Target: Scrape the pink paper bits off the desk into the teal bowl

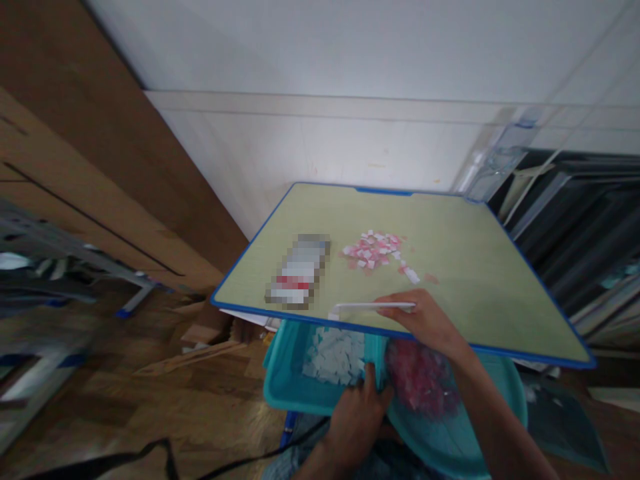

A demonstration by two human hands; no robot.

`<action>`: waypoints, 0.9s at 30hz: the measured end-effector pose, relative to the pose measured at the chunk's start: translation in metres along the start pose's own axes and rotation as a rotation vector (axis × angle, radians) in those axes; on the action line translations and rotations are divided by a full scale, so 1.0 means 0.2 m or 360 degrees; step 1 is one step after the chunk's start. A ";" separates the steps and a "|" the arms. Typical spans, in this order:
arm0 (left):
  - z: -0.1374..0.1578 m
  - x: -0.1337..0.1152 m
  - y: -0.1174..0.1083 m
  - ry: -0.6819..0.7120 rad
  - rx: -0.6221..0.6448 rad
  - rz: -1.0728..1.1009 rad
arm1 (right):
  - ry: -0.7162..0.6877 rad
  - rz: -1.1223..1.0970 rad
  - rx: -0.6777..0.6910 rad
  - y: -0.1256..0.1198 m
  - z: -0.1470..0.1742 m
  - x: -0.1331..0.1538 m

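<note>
My right hand (413, 312) is above the front edge of a pale green folding table (465, 267) with a blue rim. Pinched in its fingers is a thin white stick (357, 307) with a bent left end. A small white piece (334, 314) lies at that end, by the table edge. Lower down, my left hand (361, 407) has its index finger and thumb around the wall of a teal tray (285, 401); its other fingers are curled. White pieces (333, 357) fill part of this tray. Pink and white pieces (373, 250) lie heaped on the table.
A blurred-out phone-like object (299, 272) lies on the table's left. A round teal basin (517, 400) holds a clear bag of pink pieces (423, 380). A white wall (350, 140) stands behind, dark stacked panels (575, 200) at right. A black cord (260, 457) crosses below.
</note>
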State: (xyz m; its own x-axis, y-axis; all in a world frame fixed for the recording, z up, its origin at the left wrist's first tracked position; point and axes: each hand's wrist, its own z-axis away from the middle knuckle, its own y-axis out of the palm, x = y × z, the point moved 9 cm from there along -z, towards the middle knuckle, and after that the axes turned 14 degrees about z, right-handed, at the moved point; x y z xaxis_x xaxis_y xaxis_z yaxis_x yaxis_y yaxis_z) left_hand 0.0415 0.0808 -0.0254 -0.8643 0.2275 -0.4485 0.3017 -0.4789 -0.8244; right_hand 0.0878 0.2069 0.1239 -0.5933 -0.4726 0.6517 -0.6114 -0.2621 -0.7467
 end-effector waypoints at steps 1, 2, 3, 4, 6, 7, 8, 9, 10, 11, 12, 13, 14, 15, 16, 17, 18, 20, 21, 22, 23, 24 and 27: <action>0.00 0.00 0.00 -0.0003 0.0021 0.0004 | -0.0010 -0.0013 0.0028 0.01 0.00 0.01; 0.00 0.00 0.01 -0.0005 0.0034 0.0007 | -0.0014 -0.0038 0.0050 0.02 0.00 0.01; 0.00 0.00 0.01 -0.0007 0.0041 0.0010 | -0.0013 -0.0074 0.0066 0.02 0.01 0.01; 0.00 0.00 0.01 -0.0006 0.0046 0.0017 | -0.0011 -0.0115 0.0072 0.02 0.01 0.02; 0.00 0.00 0.01 -0.0005 0.0043 0.0026 | -0.0014 -0.0174 0.0086 0.03 0.02 0.02; -0.01 0.00 0.01 -0.0006 0.0041 0.0029 | -0.0025 -0.0187 0.0094 0.03 0.02 0.02; -0.01 0.00 0.01 -0.0008 0.0039 0.0029 | -0.0042 -0.0194 0.0103 0.03 0.03 0.02; -0.01 0.00 0.01 -0.0010 0.0040 0.0028 | -0.0064 -0.0200 0.0115 0.03 0.03 0.02; -0.01 0.00 0.01 -0.0009 0.0041 0.0028 | -0.0090 -0.0208 0.0131 0.04 0.03 0.03; -0.01 0.00 0.02 -0.0009 0.0045 0.0028 | -0.0117 -0.0216 0.0149 0.04 0.03 0.03; -0.01 0.00 0.02 -0.0001 0.0041 0.0031 | -0.0146 -0.0223 0.0165 0.04 0.03 0.04; -0.01 0.00 0.02 0.0001 0.0038 0.0031 | -0.0176 -0.0227 0.0179 0.05 0.03 0.04; -0.01 0.00 0.02 -0.0002 0.0035 0.0029 | -0.0208 -0.0226 0.0191 0.05 0.04 0.05; -0.01 0.01 0.02 -0.0004 0.0032 0.0029 | -0.0242 -0.0221 0.0198 0.05 0.04 0.05; -0.01 0.01 0.02 -0.0005 0.0030 0.0029 | -0.0273 -0.0217 0.0200 0.05 0.04 0.06; -0.01 0.01 0.02 -0.0004 0.0027 0.0030 | -0.0296 -0.0215 0.0201 0.05 0.04 0.06; -0.01 0.00 0.01 0.0000 0.0026 0.0033 | -0.0310 -0.0219 0.0201 0.05 0.04 0.07; -0.01 0.00 0.01 0.0011 0.0023 0.0035 | -0.0324 -0.0228 0.0200 0.05 0.04 0.07; -0.01 0.00 0.01 0.0018 0.0020 0.0033 | -0.0332 -0.0229 0.0195 0.05 0.05 0.06; -0.01 0.00 0.01 0.0024 0.0017 0.0029 | -0.0345 -0.0226 0.0187 0.04 0.05 0.06; -0.01 0.00 0.01 0.0027 0.0011 0.0024 | -0.0362 -0.0218 0.0180 0.04 0.05 0.06; -0.01 0.00 0.00 0.0029 0.0004 0.0020 | -0.0381 -0.0210 0.0172 0.04 0.06 0.06; -0.01 0.00 0.01 0.0025 -0.0003 0.0021 | -0.0425 -0.0195 0.0150 0.04 0.07 0.06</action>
State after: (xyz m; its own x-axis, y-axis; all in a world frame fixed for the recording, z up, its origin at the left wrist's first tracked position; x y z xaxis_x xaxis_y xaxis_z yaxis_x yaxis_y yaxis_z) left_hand 0.0425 0.0816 -0.0271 -0.8537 0.2347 -0.4649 0.3140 -0.4802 -0.8190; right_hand 0.0829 0.1874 0.1247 -0.3515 -0.6339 0.6889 -0.6114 -0.4018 -0.6817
